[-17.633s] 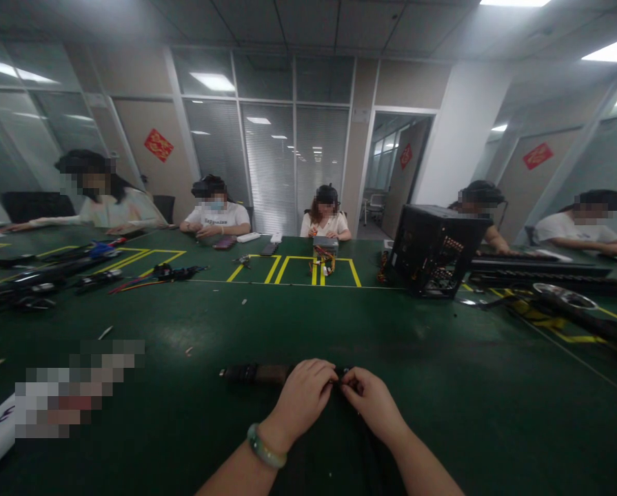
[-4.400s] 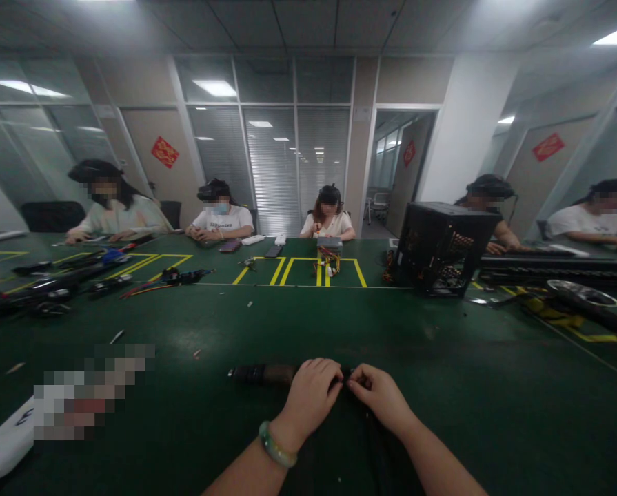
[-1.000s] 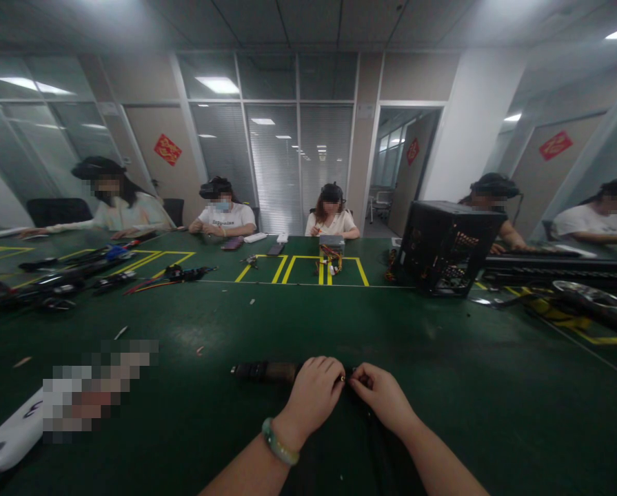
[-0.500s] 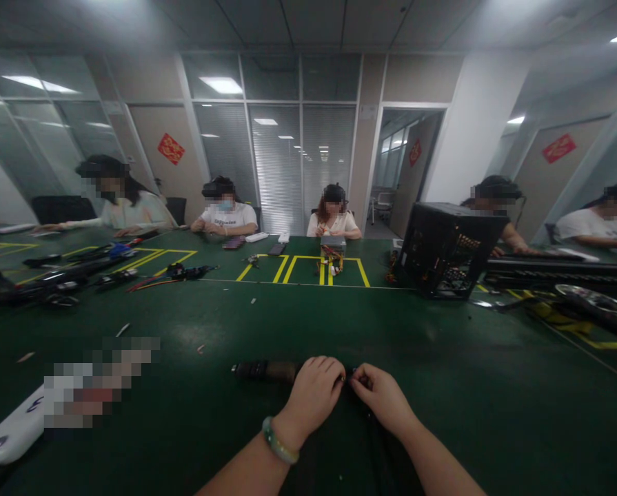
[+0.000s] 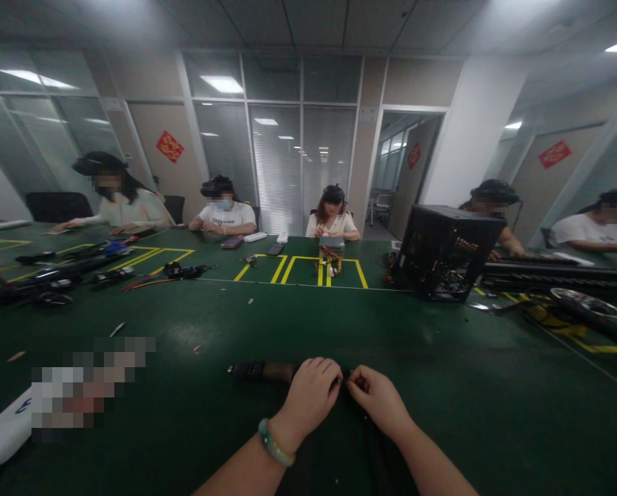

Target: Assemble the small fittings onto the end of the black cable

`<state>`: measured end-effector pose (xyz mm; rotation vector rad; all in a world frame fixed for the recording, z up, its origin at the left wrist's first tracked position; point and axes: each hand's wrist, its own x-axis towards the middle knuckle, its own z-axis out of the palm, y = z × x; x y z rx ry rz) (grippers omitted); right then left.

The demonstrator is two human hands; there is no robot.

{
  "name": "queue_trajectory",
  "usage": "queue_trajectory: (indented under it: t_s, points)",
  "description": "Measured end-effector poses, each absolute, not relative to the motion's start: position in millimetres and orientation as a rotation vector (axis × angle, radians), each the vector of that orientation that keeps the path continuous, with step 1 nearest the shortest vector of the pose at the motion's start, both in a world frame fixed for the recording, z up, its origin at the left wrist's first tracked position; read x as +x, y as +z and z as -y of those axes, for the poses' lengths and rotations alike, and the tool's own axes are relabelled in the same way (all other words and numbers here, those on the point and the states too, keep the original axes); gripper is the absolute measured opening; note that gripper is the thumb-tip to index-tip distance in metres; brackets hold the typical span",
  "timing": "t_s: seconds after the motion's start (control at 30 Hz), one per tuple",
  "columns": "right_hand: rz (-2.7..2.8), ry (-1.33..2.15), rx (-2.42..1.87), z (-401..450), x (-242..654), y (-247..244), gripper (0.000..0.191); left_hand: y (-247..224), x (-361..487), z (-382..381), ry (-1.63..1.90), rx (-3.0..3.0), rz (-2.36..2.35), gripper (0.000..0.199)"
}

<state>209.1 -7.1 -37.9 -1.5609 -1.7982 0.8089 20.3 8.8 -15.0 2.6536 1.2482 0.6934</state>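
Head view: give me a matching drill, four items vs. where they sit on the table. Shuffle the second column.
Items:
1. dark cylindrical part
2. black open-frame case
3. bundle of coloured wires
4. left hand

Places:
A. far centre, inside the yellow floor-tape boxes
B. near edge, gripping the right end of the dark part
C. right of centre, towards the far side
D. lying flat, sticking out to the left of the hands

Pairs: 1-D, 2-C, 3-A, 4-B
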Motion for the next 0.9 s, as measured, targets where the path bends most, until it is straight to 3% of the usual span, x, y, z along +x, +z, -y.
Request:
queue_trajectory:
  t_s: [0.47,0.6,0.77,0.9]
  points:
    - [1.759,0.769,-1.595,5.5,204.6,-38.8,0.015,-21.8,20.5,-13.1,0.721,2.678,-1.226,0.01]
    - [1.728,0.742,-1.668,3.9,200.7,-38.3,0.021,-22.5,20.7,-12.5,0.748,2.659,-1.211,0.016]
    - [1.724,0.691,-1.759,5.1,197.1,-33.6,0.014,-24.9,20.0,-13.5,0.783,2.639,-1.174,0.023]
    - [1.711,0.646,-1.777,5.6,197.0,-33.8,0.014,-4.3,19.7,-10.2,0.89,2.604,-1.13,0.041]
